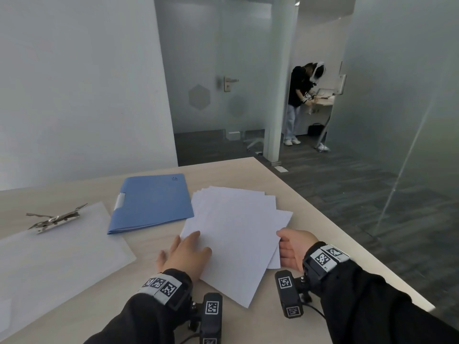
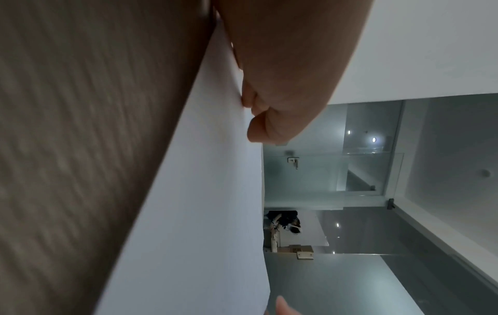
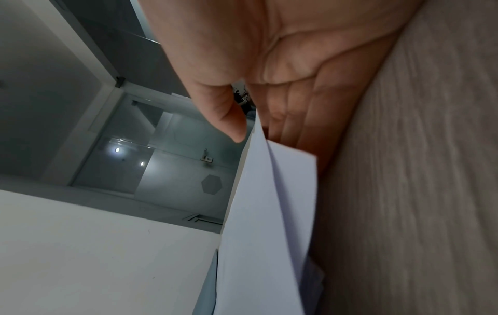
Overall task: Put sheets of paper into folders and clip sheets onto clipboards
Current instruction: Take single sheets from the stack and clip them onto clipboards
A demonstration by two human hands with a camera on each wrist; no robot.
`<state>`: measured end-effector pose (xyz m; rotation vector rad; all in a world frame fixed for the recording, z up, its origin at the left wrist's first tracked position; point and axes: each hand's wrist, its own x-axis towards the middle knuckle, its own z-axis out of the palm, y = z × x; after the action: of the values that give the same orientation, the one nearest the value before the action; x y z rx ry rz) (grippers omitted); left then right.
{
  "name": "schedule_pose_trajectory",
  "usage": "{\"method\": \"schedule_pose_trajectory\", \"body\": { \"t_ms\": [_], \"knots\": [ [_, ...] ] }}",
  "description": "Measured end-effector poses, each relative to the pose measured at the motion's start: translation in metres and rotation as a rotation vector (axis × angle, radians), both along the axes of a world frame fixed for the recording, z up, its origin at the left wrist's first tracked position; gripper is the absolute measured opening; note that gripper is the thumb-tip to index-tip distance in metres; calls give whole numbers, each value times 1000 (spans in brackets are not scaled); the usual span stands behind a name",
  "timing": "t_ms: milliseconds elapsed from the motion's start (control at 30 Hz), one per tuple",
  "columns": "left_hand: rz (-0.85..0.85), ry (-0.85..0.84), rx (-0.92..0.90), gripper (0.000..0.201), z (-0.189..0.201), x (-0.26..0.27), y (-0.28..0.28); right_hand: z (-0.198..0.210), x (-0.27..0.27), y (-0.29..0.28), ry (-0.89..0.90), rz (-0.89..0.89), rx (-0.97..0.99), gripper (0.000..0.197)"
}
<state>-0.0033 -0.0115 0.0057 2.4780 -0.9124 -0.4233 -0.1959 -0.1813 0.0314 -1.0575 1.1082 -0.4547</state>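
The table (image 1: pixel 248 175) surface carries three items in a row: a translucent clipboard (image 1: pixel 57 247) at the left with a raised metal clip (image 1: pixel 56 218), a closed blue folder (image 1: pixel 152 203) in the middle, and a fanned paper stack (image 1: pixel 236 227) at the right. Bare wood lies behind the folder, between clipboard and folder, and along the near edge. Both hands occupy the stack's near corners.

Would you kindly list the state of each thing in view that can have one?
blue folder: closed, flat on the table.
clipboard: flat, metal clip down, no sheet under it.
paper stack: loose, fanned, beside the folder.
top sheet: right edge lifted.
left hand: flat, pressing the sheet.
right hand: pinching the sheet's right edge.
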Motion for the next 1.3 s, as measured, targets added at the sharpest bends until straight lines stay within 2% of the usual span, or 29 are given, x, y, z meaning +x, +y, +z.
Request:
{"method": "schedule_pose_trajectory", "body": {
  "t_ms": [200,400,567,700,800,967,1067,1167,1300],
  "knots": [
    [0,23,14,70,1,-2,1,-1,8,-8,96,21,-26,21],
    [-6,60,4,68,1,-1,2,-6,11,-14,99,39,-6,23],
    [-45,83,-12,67,-3,2,4,-10,11,-17,145,65,-71,12],
    [-26,78,6,69,1,0,6,-19,9,-26,226,77,-168,16],
    [-18,77,18,69,2,0,5,-31,6,-37,240,78,-224,10],
    [-29,67,17,66,2,-1,7,-33,-4,-31,214,78,-264,11],
    [-30,66,-20,62,3,-2,10,-35,-12,-26,159,52,-265,21],
    [5,77,-112,58,2,1,13,-28,-20,-10,79,20,-272,12],
    [69,276,-303,50,9,8,22,-23,-29,6,-46,8,-312,15]
  ]
}}
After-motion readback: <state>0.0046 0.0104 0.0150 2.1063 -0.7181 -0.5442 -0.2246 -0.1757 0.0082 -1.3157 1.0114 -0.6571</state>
